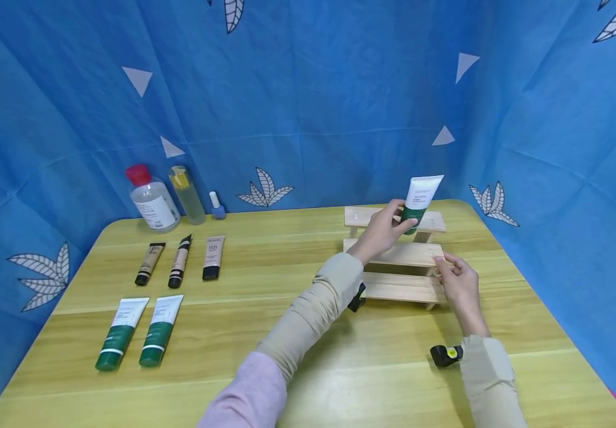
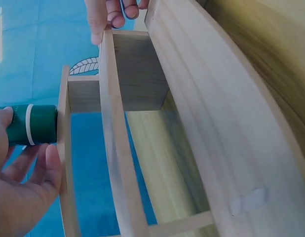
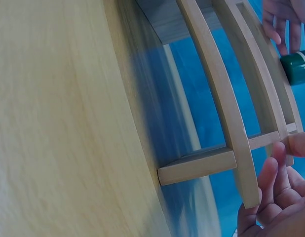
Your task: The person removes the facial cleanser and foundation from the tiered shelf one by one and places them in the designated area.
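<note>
A three-step wooden rack (image 1: 401, 254) stands at the right rear of the yellow table (image 1: 265, 333). My left hand (image 1: 401, 217) grips a white and green tube (image 1: 422, 202) and holds it upright, cap down, on the top step. The left wrist view shows the tube's green cap (image 2: 34, 124) against the top step's edge, with the left hand (image 2: 19, 187) around it. My right hand (image 1: 442, 261) pinches the right end of the middle step. In the right wrist view its fingers (image 3: 278, 192) sit at the slat's end on the rack (image 3: 226, 113).
Two more green and white tubes (image 1: 117, 333) (image 1: 160, 330) lie at the front left. Behind them lie three small beige tubes (image 1: 181, 261). A red-capped bottle (image 1: 153, 199), a slim bottle (image 1: 187, 193) and a small blue bottle (image 1: 216, 205) stand by the blue cloth backdrop.
</note>
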{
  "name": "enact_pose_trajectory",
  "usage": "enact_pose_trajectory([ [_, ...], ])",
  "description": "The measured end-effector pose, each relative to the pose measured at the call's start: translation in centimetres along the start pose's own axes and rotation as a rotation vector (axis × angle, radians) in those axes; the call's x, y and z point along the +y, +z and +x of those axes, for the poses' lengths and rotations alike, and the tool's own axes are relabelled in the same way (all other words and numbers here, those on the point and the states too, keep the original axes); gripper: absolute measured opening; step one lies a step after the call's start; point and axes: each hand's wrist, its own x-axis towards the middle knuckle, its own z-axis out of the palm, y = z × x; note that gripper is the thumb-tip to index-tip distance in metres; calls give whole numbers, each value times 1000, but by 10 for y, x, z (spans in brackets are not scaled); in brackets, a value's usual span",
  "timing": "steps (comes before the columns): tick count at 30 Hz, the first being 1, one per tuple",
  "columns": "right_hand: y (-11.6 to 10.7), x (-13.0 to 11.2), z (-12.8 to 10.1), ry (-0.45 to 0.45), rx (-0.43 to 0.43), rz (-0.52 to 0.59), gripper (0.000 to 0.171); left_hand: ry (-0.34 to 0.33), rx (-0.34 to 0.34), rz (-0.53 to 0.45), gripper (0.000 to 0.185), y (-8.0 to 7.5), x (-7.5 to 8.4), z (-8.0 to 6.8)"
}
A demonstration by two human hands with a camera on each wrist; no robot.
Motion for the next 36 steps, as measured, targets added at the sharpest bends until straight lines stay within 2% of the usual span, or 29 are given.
enact_pose_trajectory([
  [3,0,0,-1,4,-5,-2,56,6,22,-2,45,-3,-4,-6],
  [7,-1,1,-2,2,3,7,55,23,57,-52,47,-6,-11,-16],
  [12,-1,1,-3,-6,4,7,55,-2,95,-157,46,-11,-18,-34],
  [16,-1,1,-4,15,-7,-9,56,-26,100,-250,43,-16,-20,-49],
  [21,-2,1,-6,43,-23,-4,59,-29,109,-274,42,-26,-18,-67],
  [30,-2,1,-4,37,-18,0,59,-51,105,-326,39,-51,-18,-101],
  [36,-1,-2,-4,28,-11,4,58,-12,120,-300,40,-69,-23,-122],
])
